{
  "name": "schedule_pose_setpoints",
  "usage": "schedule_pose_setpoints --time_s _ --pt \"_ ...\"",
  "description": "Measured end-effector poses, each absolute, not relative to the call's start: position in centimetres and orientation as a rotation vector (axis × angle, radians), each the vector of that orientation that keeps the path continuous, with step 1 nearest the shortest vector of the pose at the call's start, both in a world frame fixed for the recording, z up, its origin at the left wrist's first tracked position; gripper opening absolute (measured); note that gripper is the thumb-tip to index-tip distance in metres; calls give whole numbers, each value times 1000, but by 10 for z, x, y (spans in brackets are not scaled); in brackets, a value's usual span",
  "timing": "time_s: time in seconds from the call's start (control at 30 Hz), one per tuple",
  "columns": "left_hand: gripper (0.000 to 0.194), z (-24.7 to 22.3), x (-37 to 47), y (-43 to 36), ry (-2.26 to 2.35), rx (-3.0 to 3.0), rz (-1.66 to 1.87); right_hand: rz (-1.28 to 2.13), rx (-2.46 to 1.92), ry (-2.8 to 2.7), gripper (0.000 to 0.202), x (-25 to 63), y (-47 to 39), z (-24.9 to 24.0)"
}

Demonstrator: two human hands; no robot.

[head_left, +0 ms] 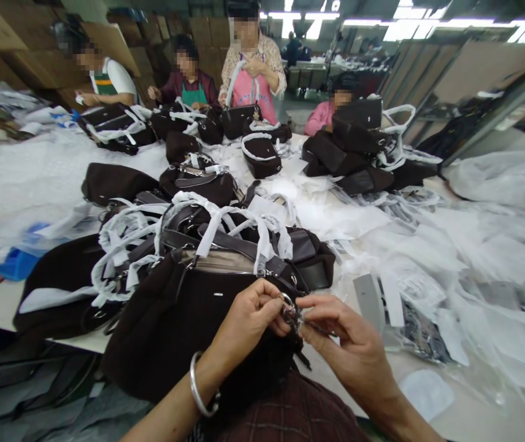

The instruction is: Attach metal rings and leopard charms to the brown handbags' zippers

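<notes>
A large dark brown handbag [165, 331] lies in front of me at the table's near edge, its zipped top partly open on a beige lining. At the bag's right end, my left hand [257, 313] pinches a silver metal ring [286, 301]. Close against it, my right hand [340, 331] has thumb and fingers pinched on small metal hardware beside the ring; its exact shape is hidden by the fingertips. Handles wrapped in white paper [219, 221] rise behind the bag's opening. A dark strap end [305, 361] hangs below my hands.
More dark handbags [198, 184] crowd the table, with a stack [354, 144] at the back right. A plastic bag of metal parts [423, 334] lies right of my hands. White wrapping sheets [487, 239] cover the right side. Several co-workers [251, 73] are across the table.
</notes>
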State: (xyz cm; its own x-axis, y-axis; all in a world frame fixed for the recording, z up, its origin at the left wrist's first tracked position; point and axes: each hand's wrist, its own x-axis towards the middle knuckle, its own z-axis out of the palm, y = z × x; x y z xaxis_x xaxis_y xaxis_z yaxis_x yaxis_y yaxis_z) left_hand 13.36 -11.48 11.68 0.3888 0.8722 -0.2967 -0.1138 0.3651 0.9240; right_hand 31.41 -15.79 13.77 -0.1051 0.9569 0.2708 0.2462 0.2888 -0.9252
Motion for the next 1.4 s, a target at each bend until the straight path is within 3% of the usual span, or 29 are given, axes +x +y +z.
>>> schedule_pose_setpoints --time_s 0.1,0.2,0.33,0.4,0.5,0.7,0.87,1.1,1.4 --pt "20 117 129 -117 943 1001 836 799 -982 -1923 18 314 -163 147" --pt "19 115 126 -120 886 985 886 839 -932 -1944 7 314 -166 153" --pt "21 108 125 -121 735 851 944 641 -1157 -1812 7 310 -161 147" --pt "18 103 125 -121 682 833 1007 550 -1269 -1812 18 307 -155 143" --pt "12 97 123 -119 663 885 1149 755 -1320 -1850 31 299 -147 142" --pt "9 91 116 -116 707 1032 1309 1322 -1304 -1683 14 282 -141 147" --pt "8 94 114 -116 753 947 1287 1624 -1345 -1351 24 273 -144 138" --pt "13 100 105 -119 816 798 1052 1576 -1412 -1243 31 269 -146 138" --pt "24 109 86 -119 902 877 996 1519 -1480 -1308 27 272 -145 135"
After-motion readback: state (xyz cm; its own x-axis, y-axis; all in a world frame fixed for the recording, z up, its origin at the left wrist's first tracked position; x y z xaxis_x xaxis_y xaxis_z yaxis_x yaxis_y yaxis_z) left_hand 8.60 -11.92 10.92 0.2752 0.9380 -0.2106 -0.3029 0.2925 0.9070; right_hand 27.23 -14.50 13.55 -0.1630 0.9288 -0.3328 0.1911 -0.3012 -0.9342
